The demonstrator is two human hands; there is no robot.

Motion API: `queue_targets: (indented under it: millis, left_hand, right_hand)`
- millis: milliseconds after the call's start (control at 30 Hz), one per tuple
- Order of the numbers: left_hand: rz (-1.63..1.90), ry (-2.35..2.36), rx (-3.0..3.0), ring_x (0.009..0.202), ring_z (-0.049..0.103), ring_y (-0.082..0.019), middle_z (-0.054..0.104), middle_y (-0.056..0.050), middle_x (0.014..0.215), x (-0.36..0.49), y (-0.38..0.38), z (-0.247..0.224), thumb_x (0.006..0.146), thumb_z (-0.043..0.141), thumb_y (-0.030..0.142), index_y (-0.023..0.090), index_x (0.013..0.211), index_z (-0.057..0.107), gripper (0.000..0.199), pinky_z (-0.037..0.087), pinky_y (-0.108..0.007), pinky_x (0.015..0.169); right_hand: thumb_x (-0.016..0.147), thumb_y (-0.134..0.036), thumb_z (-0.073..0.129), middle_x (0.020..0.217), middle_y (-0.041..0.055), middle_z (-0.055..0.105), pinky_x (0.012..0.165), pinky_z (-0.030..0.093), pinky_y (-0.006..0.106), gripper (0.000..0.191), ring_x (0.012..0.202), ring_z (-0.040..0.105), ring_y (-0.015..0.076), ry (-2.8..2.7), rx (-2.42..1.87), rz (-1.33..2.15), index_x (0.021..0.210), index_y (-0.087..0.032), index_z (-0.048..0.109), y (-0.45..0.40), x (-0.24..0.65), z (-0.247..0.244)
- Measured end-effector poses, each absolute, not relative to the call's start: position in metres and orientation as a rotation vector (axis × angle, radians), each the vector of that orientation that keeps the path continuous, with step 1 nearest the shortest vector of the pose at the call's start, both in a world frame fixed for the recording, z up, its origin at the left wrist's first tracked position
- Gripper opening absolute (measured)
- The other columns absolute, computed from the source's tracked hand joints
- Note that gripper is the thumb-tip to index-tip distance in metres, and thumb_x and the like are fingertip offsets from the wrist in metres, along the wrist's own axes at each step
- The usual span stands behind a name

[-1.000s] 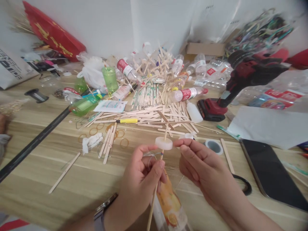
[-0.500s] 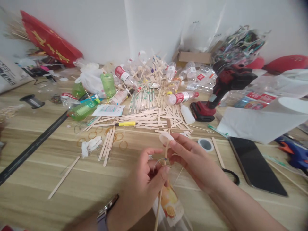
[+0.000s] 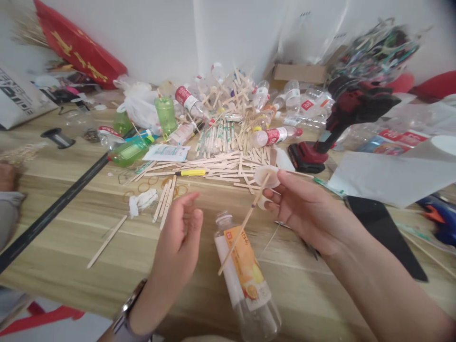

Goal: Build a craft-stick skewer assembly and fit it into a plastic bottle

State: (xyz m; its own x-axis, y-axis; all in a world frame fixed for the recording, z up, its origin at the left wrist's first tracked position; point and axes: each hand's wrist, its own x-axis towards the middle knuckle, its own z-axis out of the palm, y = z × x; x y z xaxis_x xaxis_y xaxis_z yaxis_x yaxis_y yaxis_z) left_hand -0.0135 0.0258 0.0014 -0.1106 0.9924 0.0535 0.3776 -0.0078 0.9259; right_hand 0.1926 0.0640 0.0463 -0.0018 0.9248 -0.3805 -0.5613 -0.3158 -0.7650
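My right hand (image 3: 308,211) pinches a white round plastic disc (image 3: 261,176) between thumb and fingers. A thin wooden stick (image 3: 239,232) slants down from the disc, with a small dark band around it. Part of a second pale round piece shows under the fingers. My left hand (image 3: 176,247) is apart from the stick and holds nothing, its fingers loosely curved and the thumb separate. Between and below the hands is a clear plastic bottle (image 3: 261,318) with an orange label and an uncapped neck; the stick passes in front of it.
Flat wooden sticks (image 3: 228,168), a yellow-handled tool (image 3: 192,173) and plastic bottles (image 3: 274,136) crowd the back. A cordless drill (image 3: 342,123) stands at right, near a phone (image 3: 384,237) and a glue gun (image 3: 440,225). Another person's hand (image 3: 7,178) is at far left.
My left hand has let go of the stick and moved left. My right hand has carried the disc and stick slightly up and right, uncovering the bottle. The view has shifted.
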Motion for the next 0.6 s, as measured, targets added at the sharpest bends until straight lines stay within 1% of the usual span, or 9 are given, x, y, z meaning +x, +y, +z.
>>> queue_targets:
  millis: [33, 100, 200, 267, 333, 400, 433, 500, 600]
  left_hand:
    - [1.112, 1.589, 1.43, 0.105, 0.058, -0.023, 0.055, -0.01, 0.125, -0.014, 0.019, -0.005, 0.092, 0.046, 0.045, 0.022, 0.122, 0.049, 0.038, 0.047, -0.038, 0.088]
    - [0.972, 1.569, 1.376, 0.111, 0.056, -0.026, 0.051, -0.013, 0.131, -0.01, 0.003, -0.017, 0.09, 0.048, 0.048, 0.022, 0.131, 0.04, 0.049, 0.046, -0.042, 0.092]
    - [0.792, 1.491, 1.336, 0.122, 0.049, -0.032, 0.043, -0.018, 0.139, 0.0, -0.019, -0.028, 0.083, 0.055, 0.057, 0.024, 0.147, 0.014, 0.083, 0.042, -0.05, 0.098]
    - [0.674, 1.477, 1.426, 0.136, 0.032, -0.036, 0.025, -0.02, 0.152, 0.007, -0.023, -0.028, 0.074, 0.063, 0.062, 0.022, 0.15, -0.002, 0.107, 0.03, -0.055, 0.108]
    - [0.565, 1.49, 1.495, 0.144, 0.01, -0.038, 0.007, -0.02, 0.158, 0.013, -0.018, -0.023, 0.071, 0.064, 0.064, 0.017, 0.15, -0.01, 0.118, 0.016, -0.057, 0.114]
    - [0.543, 1.499, 1.529, 0.145, 0.004, -0.038, 0.006, -0.023, 0.158, 0.018, -0.009, -0.016, 0.07, 0.065, 0.063, 0.011, 0.149, -0.014, 0.123, 0.01, -0.056, 0.115]
    - [0.529, 1.491, 1.531, 0.145, 0.006, -0.038, 0.009, -0.023, 0.157, 0.02, -0.005, -0.014, 0.071, 0.064, 0.062, 0.01, 0.15, -0.011, 0.121, 0.01, -0.055, 0.115]
    - [0.537, 1.444, 1.49, 0.144, 0.015, -0.039, 0.018, -0.022, 0.156, 0.021, -0.001, -0.011, 0.073, 0.066, 0.057, 0.011, 0.151, -0.007, 0.116, 0.016, -0.052, 0.115]
    - [0.622, 1.355, 1.393, 0.131, 0.042, -0.037, 0.041, -0.02, 0.145, 0.016, -0.001, -0.016, 0.07, 0.073, 0.042, 0.017, 0.153, 0.001, 0.113, 0.035, -0.047, 0.106]
  right_hand:
    - [0.065, -0.027, 0.083, 0.069, -0.0016, 0.062, 0.051, 0.052, 0.018, 0.018, 0.061, 0.059, 0.0096, -0.496, -1.052, 1.593, 0.068, -0.019, 0.067, 0.065, 0.194, 0.046]
    - [0.065, -0.027, 0.083, 0.069, -0.0016, 0.062, 0.051, 0.052, 0.017, 0.019, 0.061, 0.059, 0.0091, -0.51, -1.046, 1.578, 0.069, -0.018, 0.067, 0.066, 0.196, 0.045]
    - [0.062, -0.028, 0.085, 0.067, -0.0026, 0.062, 0.052, 0.053, 0.015, 0.022, 0.06, 0.059, 0.0083, -0.499, -1.057, 1.541, 0.069, -0.018, 0.067, 0.066, 0.196, 0.043]
    - [0.062, -0.028, 0.085, 0.066, -0.003, 0.061, 0.053, 0.053, 0.015, 0.021, 0.06, 0.059, 0.0081, -0.477, -1.074, 1.513, 0.068, -0.019, 0.067, 0.066, 0.192, 0.043]
    - [0.064, -0.029, 0.084, 0.066, -0.0033, 0.061, 0.053, 0.052, 0.014, 0.02, 0.06, 0.059, 0.0079, -0.456, -1.085, 1.502, 0.066, -0.02, 0.066, 0.065, 0.187, 0.045]
    - [0.064, -0.029, 0.084, 0.066, -0.0036, 0.061, 0.054, 0.052, 0.014, 0.02, 0.06, 0.058, 0.0076, -0.446, -1.084, 1.507, 0.066, -0.021, 0.066, 0.063, 0.183, 0.046]
    - [0.063, -0.029, 0.085, 0.067, -0.0037, 0.061, 0.055, 0.051, 0.014, 0.021, 0.061, 0.058, 0.0075, -0.445, -1.082, 1.511, 0.067, -0.021, 0.066, 0.063, 0.182, 0.047]
    - [0.061, -0.029, 0.086, 0.069, -0.0037, 0.061, 0.057, 0.051, 0.015, 0.023, 0.062, 0.057, 0.0074, -0.454, -1.074, 1.513, 0.069, -0.02, 0.066, 0.062, 0.182, 0.047]
    - [0.065, -0.033, 0.083, 0.071, -0.0036, 0.06, 0.061, 0.051, 0.018, 0.021, 0.064, 0.057, 0.0086, -0.526, -1.059, 1.504, 0.072, -0.022, 0.067, 0.06, 0.184, 0.046]
